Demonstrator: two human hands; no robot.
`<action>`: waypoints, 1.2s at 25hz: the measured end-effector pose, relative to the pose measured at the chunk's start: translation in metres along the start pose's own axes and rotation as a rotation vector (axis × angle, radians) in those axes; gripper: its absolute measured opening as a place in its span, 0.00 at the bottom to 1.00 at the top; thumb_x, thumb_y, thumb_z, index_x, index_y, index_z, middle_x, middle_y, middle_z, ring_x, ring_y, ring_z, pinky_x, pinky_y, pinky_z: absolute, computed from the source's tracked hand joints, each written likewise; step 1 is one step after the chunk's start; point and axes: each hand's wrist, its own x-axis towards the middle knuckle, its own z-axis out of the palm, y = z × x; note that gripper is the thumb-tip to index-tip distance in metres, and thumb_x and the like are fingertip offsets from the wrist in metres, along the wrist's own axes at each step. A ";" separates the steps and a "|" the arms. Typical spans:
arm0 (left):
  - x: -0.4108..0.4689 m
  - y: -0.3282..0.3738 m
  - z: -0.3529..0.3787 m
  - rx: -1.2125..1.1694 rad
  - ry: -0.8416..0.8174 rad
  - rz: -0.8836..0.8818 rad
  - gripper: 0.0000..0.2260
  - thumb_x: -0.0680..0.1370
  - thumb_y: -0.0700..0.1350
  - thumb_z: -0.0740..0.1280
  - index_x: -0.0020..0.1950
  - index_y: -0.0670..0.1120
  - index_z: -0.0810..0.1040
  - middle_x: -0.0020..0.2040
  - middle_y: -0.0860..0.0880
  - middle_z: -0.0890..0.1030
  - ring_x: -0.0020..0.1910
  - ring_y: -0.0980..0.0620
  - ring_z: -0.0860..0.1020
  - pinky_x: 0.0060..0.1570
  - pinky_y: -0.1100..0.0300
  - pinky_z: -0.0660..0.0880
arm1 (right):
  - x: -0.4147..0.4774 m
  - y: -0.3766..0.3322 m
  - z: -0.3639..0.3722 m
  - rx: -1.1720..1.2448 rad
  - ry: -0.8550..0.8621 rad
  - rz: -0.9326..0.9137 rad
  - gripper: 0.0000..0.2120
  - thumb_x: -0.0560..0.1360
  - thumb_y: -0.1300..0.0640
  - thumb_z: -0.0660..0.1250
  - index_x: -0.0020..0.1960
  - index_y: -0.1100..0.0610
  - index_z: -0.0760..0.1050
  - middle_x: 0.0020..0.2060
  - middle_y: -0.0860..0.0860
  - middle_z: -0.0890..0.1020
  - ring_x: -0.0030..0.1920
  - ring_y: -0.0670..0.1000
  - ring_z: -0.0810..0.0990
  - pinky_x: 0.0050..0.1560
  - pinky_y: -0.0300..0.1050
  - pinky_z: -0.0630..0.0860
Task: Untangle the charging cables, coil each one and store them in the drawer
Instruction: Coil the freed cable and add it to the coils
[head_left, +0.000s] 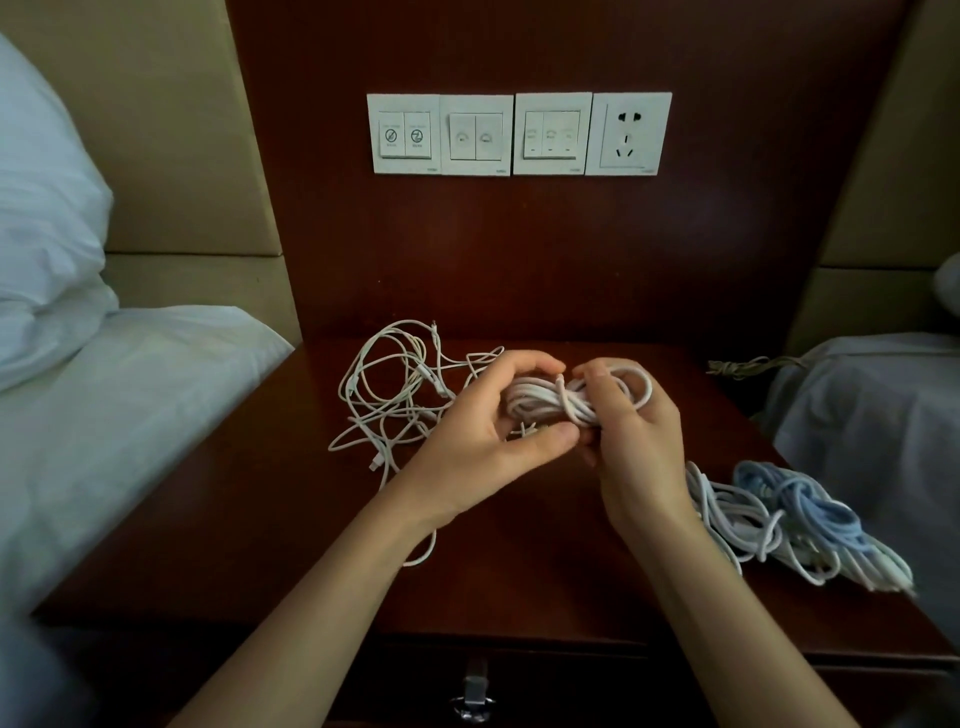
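Roughly midway is my guess: the white cable coil (561, 400) sits bunched between both hands above the middle of the nightstand top (291, 519), its strands gathered into a short hank with one strand crossing over the middle, so the wrapping of this cable looks close to finished. The left hand (483, 431) grips the hank's left end, fingers arched over the top and thumb pressed in from underneath; the right hand (634, 441) holds the right end, fingers curled round the strands, with one loop bulging out past them. So the coil lies crosswise between the two grips, held off the wood rather than resting on it. Just behind and left of the left hand, a loose tangle of white cables (384, 395) sprawls over the surface, not yet sorted; how many cables it holds I cannot tell. Near the right forearm lie a white bundle (737, 514) and, touching it, a light blue bundle (800, 499), both apparently already wound. At the near edge the drawer (571, 680) is closed, its metal handle (475, 691) untouched, so nothing shows as stored yet.
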 end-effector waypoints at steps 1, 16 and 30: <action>0.000 0.002 0.000 0.008 0.003 -0.011 0.18 0.73 0.43 0.69 0.61 0.49 0.72 0.55 0.51 0.78 0.56 0.55 0.78 0.55 0.60 0.75 | 0.000 0.001 -0.001 0.008 -0.013 -0.008 0.11 0.78 0.65 0.60 0.39 0.57 0.74 0.27 0.48 0.75 0.23 0.43 0.71 0.20 0.35 0.64; -0.001 0.004 0.006 0.296 0.235 0.140 0.18 0.75 0.37 0.67 0.54 0.57 0.67 0.51 0.57 0.79 0.55 0.62 0.77 0.56 0.68 0.72 | 0.000 0.005 0.005 0.095 0.058 0.365 0.09 0.79 0.62 0.59 0.42 0.59 0.74 0.35 0.53 0.77 0.32 0.45 0.76 0.25 0.34 0.72; 0.001 0.003 0.013 -0.054 0.547 0.081 0.14 0.80 0.35 0.59 0.53 0.55 0.64 0.41 0.48 0.81 0.42 0.55 0.82 0.44 0.61 0.79 | 0.006 -0.001 -0.005 0.298 -0.181 0.638 0.09 0.77 0.65 0.61 0.55 0.62 0.76 0.33 0.51 0.80 0.28 0.44 0.77 0.28 0.35 0.76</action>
